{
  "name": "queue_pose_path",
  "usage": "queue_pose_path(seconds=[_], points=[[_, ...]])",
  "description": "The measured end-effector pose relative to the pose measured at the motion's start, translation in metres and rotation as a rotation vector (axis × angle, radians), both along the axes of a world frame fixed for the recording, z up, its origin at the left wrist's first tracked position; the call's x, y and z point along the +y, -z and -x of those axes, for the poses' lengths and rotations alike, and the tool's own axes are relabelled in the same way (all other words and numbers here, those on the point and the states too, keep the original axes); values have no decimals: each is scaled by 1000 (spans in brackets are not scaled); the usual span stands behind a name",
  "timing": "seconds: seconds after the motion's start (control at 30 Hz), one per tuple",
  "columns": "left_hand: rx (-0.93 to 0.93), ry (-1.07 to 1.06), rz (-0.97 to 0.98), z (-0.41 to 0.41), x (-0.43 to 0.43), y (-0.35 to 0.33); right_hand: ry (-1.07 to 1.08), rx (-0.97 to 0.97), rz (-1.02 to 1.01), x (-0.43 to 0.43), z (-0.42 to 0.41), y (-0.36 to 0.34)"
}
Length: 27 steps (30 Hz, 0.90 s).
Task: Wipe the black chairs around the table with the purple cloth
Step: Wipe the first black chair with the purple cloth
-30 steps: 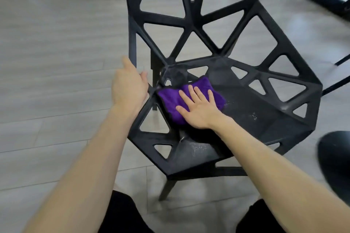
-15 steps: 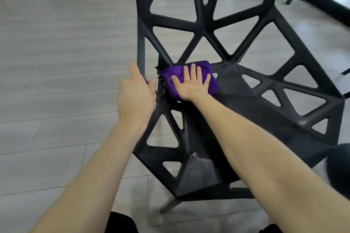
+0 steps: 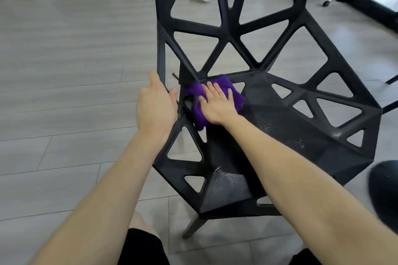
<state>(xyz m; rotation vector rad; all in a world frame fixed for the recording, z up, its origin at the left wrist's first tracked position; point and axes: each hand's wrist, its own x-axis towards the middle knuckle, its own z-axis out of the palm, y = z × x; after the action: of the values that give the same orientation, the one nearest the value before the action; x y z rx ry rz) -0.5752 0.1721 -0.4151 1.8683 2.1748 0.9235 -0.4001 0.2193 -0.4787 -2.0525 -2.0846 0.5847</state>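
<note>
One black chair (image 3: pixel 280 118), one purple cloth (image 3: pixel 236 98), two hands (image 3: pixel 156 107) (image 3: pixel 217 105).

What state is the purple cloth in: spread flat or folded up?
Folded up: the purple cloth shows as a thick compact pad under the flat right hand on the black chair.

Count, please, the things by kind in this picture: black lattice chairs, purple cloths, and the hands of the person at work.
black lattice chair: 1
purple cloth: 1
hands: 2 (left hand, right hand)
Total: 4
</note>
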Motion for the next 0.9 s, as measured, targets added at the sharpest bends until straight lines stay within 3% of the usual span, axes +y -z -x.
queue_pose_path(seconds=[0.27,0.47,0.67,0.9], points=[[18,0,-3,-1,0,1,-52,-99,-33,30,-32,8],[36,9,-20,1,2,2,-78,24,-75,31,-4,11],[-46,19,-11,0,2,1,-129,2,-133,-15,-30,22],[-11,25,-9,2,5,6,-131,49,-141,34,-15,12]])
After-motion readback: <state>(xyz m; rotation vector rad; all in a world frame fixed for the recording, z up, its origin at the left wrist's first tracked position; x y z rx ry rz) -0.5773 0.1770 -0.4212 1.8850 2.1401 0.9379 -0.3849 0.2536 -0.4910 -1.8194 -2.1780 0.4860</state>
